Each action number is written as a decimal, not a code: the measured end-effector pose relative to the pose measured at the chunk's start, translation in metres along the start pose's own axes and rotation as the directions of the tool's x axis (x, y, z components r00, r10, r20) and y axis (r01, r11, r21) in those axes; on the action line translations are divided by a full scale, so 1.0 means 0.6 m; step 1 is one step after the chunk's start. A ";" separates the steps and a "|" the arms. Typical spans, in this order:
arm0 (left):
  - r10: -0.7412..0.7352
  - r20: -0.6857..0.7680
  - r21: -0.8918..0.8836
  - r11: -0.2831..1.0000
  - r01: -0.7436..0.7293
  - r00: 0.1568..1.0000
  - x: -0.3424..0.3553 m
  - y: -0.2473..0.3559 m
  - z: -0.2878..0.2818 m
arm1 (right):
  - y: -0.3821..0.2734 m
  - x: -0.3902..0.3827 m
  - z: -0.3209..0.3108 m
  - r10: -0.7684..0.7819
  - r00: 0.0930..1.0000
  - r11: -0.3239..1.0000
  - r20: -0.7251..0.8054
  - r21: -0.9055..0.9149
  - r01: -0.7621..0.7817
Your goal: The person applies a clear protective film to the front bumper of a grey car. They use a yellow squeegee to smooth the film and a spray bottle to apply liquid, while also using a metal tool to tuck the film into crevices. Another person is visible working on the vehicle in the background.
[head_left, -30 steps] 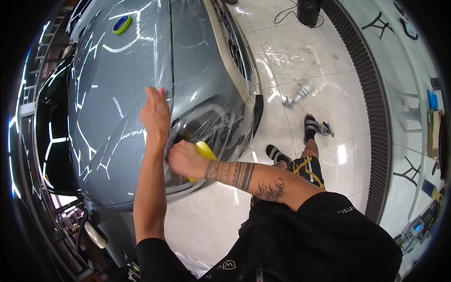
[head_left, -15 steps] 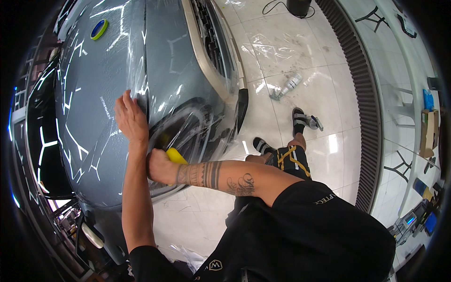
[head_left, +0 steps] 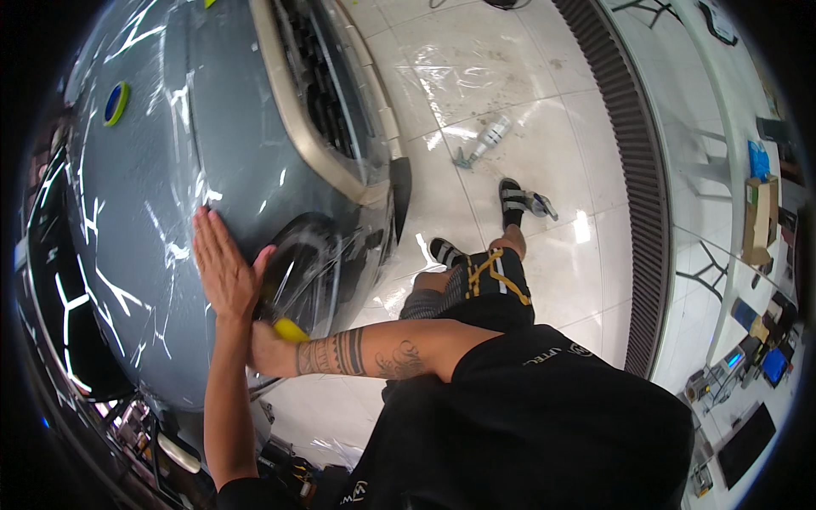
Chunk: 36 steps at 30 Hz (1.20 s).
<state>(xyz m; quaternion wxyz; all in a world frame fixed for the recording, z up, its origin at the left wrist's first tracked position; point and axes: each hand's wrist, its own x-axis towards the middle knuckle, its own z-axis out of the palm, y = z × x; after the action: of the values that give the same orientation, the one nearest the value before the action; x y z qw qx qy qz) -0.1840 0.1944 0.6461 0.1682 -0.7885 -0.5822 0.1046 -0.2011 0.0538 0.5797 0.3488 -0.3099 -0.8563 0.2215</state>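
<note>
A grey car hood (head_left: 140, 246) fills the left side, covered with wet, wrinkled clear film that runs over the front edge and headlight (head_left: 297, 272). My left hand (head_left: 228, 268) lies flat on the hood near the seam, its fingers stretched out together and its thumb apart. Just below it, my right hand (head_left: 272, 350) is closed around a yellow squeegee (head_left: 291, 330) by the headlight's near corner. The left forearm crosses in front of part of the right hand, so its fingertips are hidden.
A blue and yellow-green ring (head_left: 116, 104) rests on the hood. On the tiled floor lie a spray bottle (head_left: 493, 133) and a loose clear film sheet (head_left: 450, 81). Another bottle (head_left: 541, 206) is by my foot. A dark floor grate (head_left: 625, 144) and a cluttered white bench (head_left: 722, 340) are at right.
The view has shifted, so the car sits lower and farther left. My left hand has flattened and its thumb has spread. My right hand keeps the yellow squeegee by the headlight.
</note>
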 end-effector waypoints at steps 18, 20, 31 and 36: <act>-0.163 0.145 -0.068 0.982 0.174 0.976 -0.007 -0.152 -0.042 | 0.321 -0.123 -0.279 -0.157 0.537 -0.664 0.829 0.314 -0.679; -0.182 0.164 -0.072 0.978 0.196 0.970 -0.039 -0.138 -0.049 | 0.361 -0.130 -0.277 -0.099 0.449 -0.730 0.888 0.242 -0.639; -0.219 0.196 -0.173 0.952 0.254 0.956 -0.058 -0.129 0.063 | 0.751 0.530 -0.254 0.131 0.958 0.986 -0.255 -0.064 -0.152; -0.209 0.228 -0.199 0.946 0.256 0.951 -0.129 -0.132 -0.005 | 0.297 0.171 -0.182 0.182 0.964 0.983 -0.193 0.012 -0.183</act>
<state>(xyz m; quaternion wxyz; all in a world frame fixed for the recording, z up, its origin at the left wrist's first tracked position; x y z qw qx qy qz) -0.2763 0.1415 0.6772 0.0279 -0.7131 -0.6937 0.0970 -0.1115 0.2684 0.5929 0.4073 -0.4084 -0.7870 0.2190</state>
